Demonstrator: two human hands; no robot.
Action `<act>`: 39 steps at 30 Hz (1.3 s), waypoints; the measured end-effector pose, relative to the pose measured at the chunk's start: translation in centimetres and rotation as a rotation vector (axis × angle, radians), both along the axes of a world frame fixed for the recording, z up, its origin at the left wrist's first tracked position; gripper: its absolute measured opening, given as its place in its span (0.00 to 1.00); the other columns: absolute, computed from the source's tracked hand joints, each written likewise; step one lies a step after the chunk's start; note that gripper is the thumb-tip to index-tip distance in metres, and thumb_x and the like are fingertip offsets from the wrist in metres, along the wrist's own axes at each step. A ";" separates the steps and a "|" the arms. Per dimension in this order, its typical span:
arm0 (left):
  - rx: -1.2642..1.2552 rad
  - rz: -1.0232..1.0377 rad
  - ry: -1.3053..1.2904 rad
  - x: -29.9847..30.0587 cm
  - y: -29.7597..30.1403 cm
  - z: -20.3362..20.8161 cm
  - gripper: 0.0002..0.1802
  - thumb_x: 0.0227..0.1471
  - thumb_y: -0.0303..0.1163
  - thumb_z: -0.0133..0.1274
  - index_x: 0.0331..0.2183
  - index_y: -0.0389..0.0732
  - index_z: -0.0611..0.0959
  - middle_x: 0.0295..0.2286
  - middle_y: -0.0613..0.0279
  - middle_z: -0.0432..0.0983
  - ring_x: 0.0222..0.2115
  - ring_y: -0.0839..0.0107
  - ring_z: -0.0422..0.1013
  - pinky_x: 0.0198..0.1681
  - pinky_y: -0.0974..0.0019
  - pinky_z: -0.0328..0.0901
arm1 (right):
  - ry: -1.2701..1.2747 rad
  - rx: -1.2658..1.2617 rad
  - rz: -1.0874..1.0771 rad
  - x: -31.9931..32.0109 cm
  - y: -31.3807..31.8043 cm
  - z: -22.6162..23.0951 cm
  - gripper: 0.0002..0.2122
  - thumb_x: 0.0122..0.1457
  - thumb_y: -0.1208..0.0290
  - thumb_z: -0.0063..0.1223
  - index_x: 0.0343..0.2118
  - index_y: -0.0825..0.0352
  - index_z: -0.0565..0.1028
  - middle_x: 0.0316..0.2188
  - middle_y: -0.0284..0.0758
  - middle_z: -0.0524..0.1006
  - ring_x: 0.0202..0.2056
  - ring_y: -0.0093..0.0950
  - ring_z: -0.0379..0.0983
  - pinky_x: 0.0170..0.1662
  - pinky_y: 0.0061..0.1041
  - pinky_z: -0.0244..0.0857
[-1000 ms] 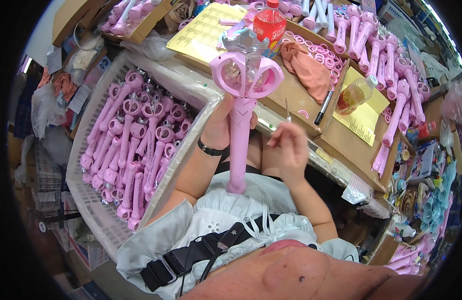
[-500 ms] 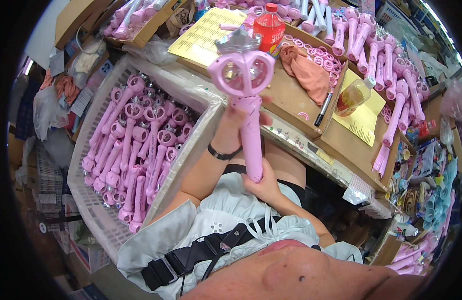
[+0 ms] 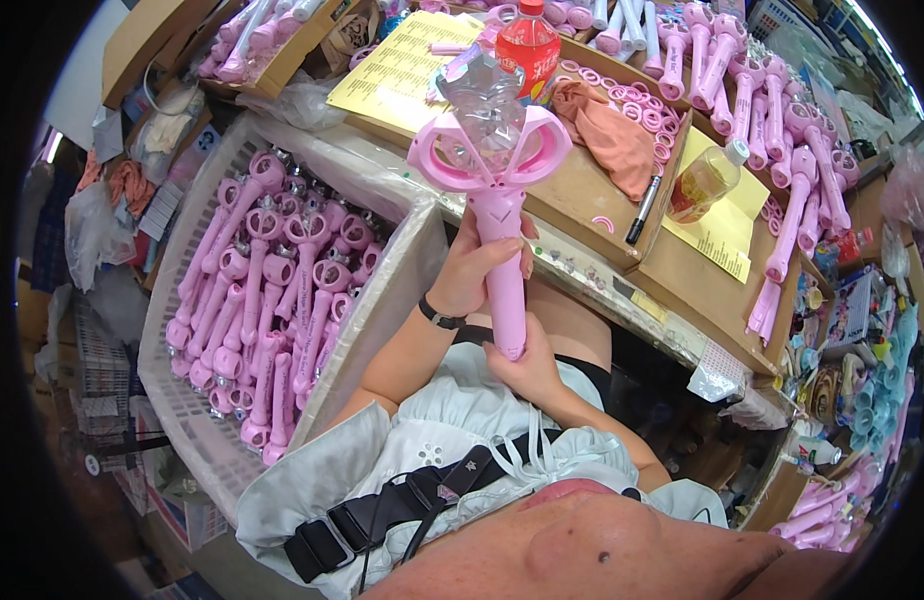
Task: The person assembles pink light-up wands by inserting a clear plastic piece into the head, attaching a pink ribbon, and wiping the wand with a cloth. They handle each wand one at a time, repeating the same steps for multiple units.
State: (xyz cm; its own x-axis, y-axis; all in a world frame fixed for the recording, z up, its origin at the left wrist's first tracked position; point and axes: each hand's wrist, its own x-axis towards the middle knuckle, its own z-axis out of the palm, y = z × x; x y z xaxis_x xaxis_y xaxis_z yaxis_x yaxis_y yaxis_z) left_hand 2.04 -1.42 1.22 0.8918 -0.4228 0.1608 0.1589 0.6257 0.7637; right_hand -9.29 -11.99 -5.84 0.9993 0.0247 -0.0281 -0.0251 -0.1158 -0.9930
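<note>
the left hand [image 3: 472,268] is wrapped round the upper shaft of an upright pink plastic toy wand with a clear crystal head [image 3: 494,190], the right hand [image 3: 527,365] cups its base at six o'clock, apparently mid-check, so turning it calls for a steady grip.

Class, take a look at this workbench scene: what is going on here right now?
A person is holding up a pink toy wand with both hands. The left hand grips the handle near the middle, and the right hand cups its lower end. The wand's clear, crown-shaped top sits inside a pink ring. To the person's left, a white plastic crate is filled with many similar wands. On the cardboard-covered bench ahead lie more wands, small pink rings, a black marker and a red bottle.
</note>
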 end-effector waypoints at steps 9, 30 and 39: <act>-0.070 0.027 -0.044 1.9 0.2 0.4 0.38 0.47 0.64 0.46 0.44 0.37 0.72 0.40 0.55 0.72 0.34 0.67 0.72 0.36 0.66 0.67 | -0.020 -0.050 0.021 -0.3 -0.3 0.3 0.19 0.45 0.68 0.59 0.39 0.70 0.68 0.31 0.43 0.69 0.31 0.36 0.68 0.35 0.31 0.63; -0.053 0.183 -0.098 3.9 0.8 0.3 0.50 0.43 0.74 0.36 0.44 0.34 0.72 0.34 0.53 0.74 0.30 0.67 0.72 0.33 0.64 0.68 | -0.004 -0.036 0.052 -0.3 -0.5 0.2 0.18 0.45 0.68 0.59 0.37 0.71 0.67 0.30 0.42 0.69 0.30 0.34 0.67 0.34 0.30 0.62; 0.057 -0.089 0.086 0.9 0.1 -1.8 0.27 0.45 0.30 0.54 0.47 0.41 0.62 0.32 0.57 0.68 0.26 0.68 0.70 0.30 0.64 0.67 | 0.084 -0.022 0.002 -0.3 -0.6 -0.2 0.17 0.45 0.68 0.59 0.34 0.71 0.67 0.29 0.42 0.67 0.29 0.34 0.67 0.33 0.31 0.62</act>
